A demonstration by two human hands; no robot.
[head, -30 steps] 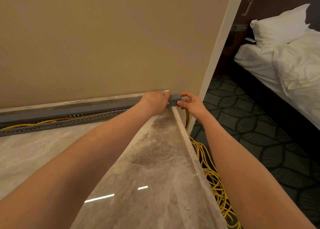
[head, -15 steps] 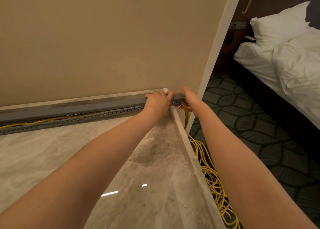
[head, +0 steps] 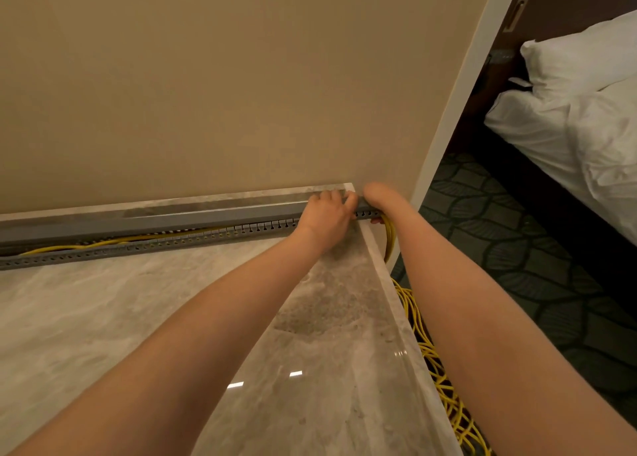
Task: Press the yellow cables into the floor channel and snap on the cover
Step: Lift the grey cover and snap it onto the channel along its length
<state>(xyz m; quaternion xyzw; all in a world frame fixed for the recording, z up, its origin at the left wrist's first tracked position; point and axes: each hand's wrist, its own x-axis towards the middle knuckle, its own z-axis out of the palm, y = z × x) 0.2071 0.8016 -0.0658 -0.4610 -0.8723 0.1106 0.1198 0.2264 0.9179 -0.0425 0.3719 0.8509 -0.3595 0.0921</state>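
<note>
Two bare forearms fill the lower frame, both cut off by the bottom edge, so nothing of the person past the elbows shows. Between them lies a polished marble floor (head: 103, 317) with two small glints of light near lower centre. Its raised right edge runs diagonally from lower right up to the wall corner.

Beyond that edge, in the lower right, a tangled pile of yellow cables (head: 444, 386) lies on a dark patterned carpet (head: 517, 249); the right forearm covers much of the pile, and the frame bottom cuts off its near end. A strand climbs from it toward the channel end at centre.

At centre, the left hand (head: 327, 214) rests palm down on the grey cover (head: 206, 218), fingers curled over its far side; the grip is pressed onto the cover, not wrapped round it. The right hand (head: 375, 197) sits at the very end of the cover, fingers bent away and hidden, so whether its grip is closed on anything cannot be told.

The slotted grey floor channel (head: 138, 249) runs leftward along the foot of the beige wall (head: 206, 76) and leaves the frame at the left edge. Toward the left the cover stands lifted off the channel, and a yellow strand shows in the gap.

In the upper right, past the white wall corner, a bed (head: 568, 138) with white bedding is partly cut off.
</note>
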